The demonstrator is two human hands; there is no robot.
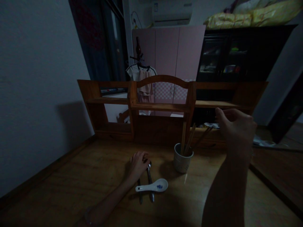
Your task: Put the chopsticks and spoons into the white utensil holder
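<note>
My left hand (139, 164) is low over the table, its bent fingers closed about the far ends of two metal utensils. One is a metal spoon (149, 173); the other, a thin dark handle (140, 199), is mostly covered by the hand. Across both handles lies a white ceramic spoon (153, 186) with a blue mark in its bowl. To the right stands a pale cup (181, 164), with wooden chopsticks (183, 135) leaning in it. Raised right of the cup, my right hand (238, 127) has thumb and fingers pinched together; whatever they hold, if anything, cannot be made out.
A wooden shelf unit (161, 107) runs along the back of the wooden table (94, 176). The white wall (42, 94) borders the left side. Beyond stand a pink wardrobe (167, 53), a dark cabinet (236, 56) and hanging clothes (144, 78). The room is dim.
</note>
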